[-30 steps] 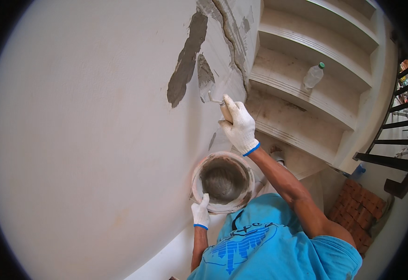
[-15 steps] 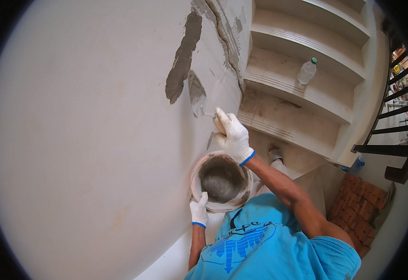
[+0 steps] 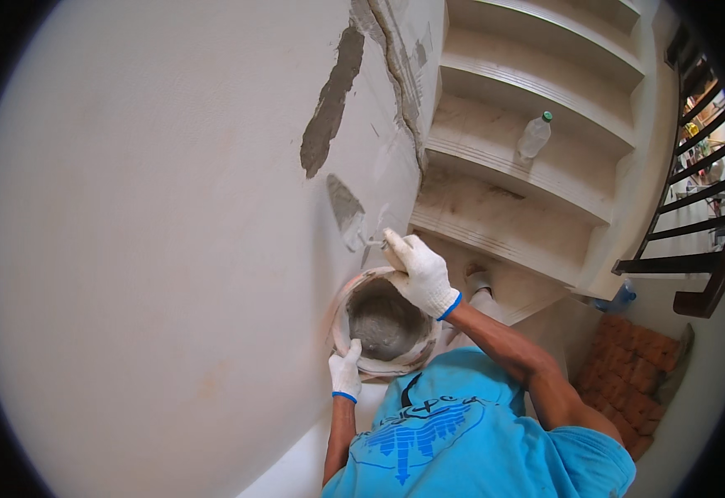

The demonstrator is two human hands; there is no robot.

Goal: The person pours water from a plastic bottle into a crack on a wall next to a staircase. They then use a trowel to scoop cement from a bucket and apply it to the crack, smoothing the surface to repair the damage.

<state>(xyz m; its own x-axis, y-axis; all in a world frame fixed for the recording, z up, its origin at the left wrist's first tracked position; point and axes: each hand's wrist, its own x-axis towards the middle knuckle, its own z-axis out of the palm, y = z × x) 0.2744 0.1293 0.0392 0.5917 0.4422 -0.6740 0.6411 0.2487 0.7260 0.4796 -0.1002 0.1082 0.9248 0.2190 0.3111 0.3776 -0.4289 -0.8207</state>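
Observation:
In my gloved right hand (image 3: 420, 272) is the handle of a pointed trowel (image 3: 347, 214), its blade close to the white wall (image 3: 188, 207). Grey mortar coats part of the blade. Whether the blade touches the wall, I cannot tell. My left hand (image 3: 346, 371), also in a white glove, grips the near left rim of a round bucket (image 3: 391, 365). Grey wet mortar (image 3: 383, 324) lies inside it. On the wall above the trowel is a dark grey mortar patch (image 3: 331, 104), and right of that a long crack (image 3: 396, 75) runs down toward the steps.
Pale stairs (image 3: 512, 195) rise at the upper right, with a green-capped plastic bottle (image 3: 535, 137) standing on one step. A dark railing (image 3: 669, 264) borders them. Orange-red roof tiles (image 3: 628, 369) are piled at the lower right, near a blue plastic container (image 3: 617, 297).
My right hand has brought the trowel down the wall, away from the dark patch and nearer the bucket. My left hand stays on the rim. The whole view has shifted slightly.

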